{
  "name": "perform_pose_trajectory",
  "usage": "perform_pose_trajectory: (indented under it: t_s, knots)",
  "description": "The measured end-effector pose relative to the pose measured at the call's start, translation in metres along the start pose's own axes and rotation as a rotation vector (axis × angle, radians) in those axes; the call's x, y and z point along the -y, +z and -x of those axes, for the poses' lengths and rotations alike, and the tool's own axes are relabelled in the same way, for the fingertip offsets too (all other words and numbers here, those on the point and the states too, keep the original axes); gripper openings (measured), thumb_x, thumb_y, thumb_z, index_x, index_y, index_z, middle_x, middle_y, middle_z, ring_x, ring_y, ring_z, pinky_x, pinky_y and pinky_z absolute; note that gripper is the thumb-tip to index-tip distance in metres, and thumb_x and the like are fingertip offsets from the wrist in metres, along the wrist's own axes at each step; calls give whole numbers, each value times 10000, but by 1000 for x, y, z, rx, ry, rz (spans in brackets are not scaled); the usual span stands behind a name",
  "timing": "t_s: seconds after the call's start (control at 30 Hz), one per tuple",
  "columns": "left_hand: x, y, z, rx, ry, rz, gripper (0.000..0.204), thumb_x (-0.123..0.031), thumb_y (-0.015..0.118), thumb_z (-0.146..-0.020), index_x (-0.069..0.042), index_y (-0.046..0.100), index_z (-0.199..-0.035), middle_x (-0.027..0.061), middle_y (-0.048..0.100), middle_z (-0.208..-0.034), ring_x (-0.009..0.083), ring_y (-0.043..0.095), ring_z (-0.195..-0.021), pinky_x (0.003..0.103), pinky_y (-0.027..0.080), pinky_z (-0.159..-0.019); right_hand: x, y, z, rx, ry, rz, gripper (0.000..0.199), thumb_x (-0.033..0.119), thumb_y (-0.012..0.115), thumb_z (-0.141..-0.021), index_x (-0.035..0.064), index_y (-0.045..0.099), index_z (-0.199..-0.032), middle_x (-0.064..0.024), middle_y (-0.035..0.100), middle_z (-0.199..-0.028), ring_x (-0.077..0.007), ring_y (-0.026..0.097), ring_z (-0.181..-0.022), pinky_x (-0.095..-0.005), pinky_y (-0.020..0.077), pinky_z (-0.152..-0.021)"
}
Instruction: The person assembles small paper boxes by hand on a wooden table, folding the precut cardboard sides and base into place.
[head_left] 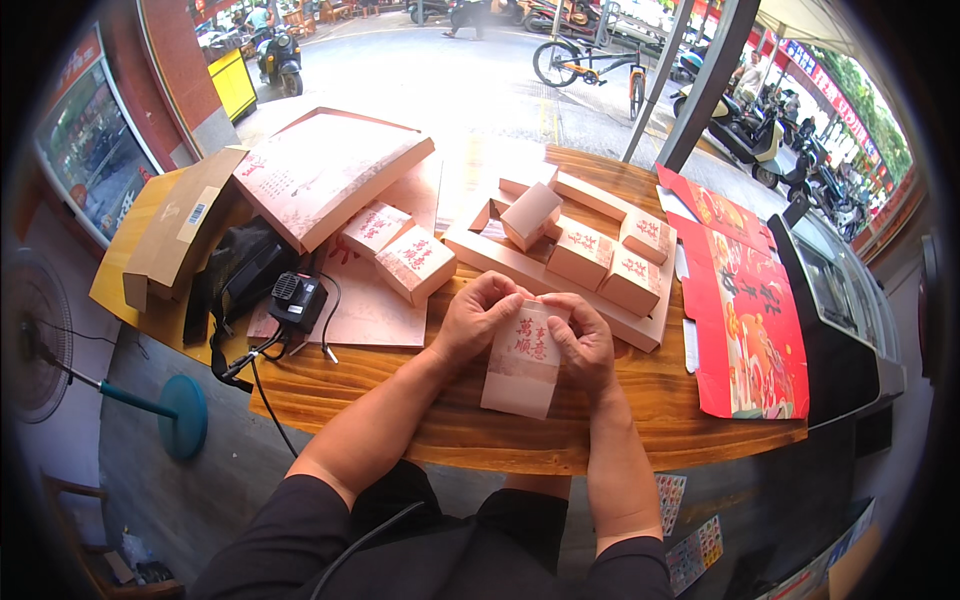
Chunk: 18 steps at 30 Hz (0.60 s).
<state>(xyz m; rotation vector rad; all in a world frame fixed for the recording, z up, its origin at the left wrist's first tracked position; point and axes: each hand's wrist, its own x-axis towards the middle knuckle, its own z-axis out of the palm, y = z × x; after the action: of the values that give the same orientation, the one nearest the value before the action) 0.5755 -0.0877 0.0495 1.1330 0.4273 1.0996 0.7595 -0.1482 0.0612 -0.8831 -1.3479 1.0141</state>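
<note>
A flat, unfolded pink carton with red printing is held over the wooden table. My left hand grips its upper left edge. My right hand grips its upper right edge, thumbs near the top. Just beyond the hands lies a long shallow pink tray box holding several small folded pink boxes. Two more folded pink boxes rest to the left on flat pink sheets.
A large pink lid and a brown cardboard box sit at the back left, by a black bag and a black device with cables. Red printed flat cartons lie at the right. Beyond is a street with a bicycle.
</note>
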Motion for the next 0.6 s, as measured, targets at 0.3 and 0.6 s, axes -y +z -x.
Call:
perform_pose_trajectory:
  t_s: [0.3, 0.6]
  knots:
    - [1, 2, 2, 14, -12, -51, 108, -127, 615, -974, -23, 587, -978, 57, 674, -970, 86, 608, -851, 237, 517, -776, -2, -2, 0, -20, -36, 48, 190, 15, 584, -918, -15, 638, -1098, -57, 637, -1049, -104, 587, -925, -234, 488, -821]
    - [-1, 2, 2, 14, -76, 63, 123, -153, 600, -988, -32, 602, -1013, 55, 679, -989, 88, 622, -870, 244, 523, -786, 0, 2, 1, -26, -46, -7, 209, 5, 599, -918, -13, 618, -1126, -46, 627, -1040, -100, 573, -962, -230, 473, -861]
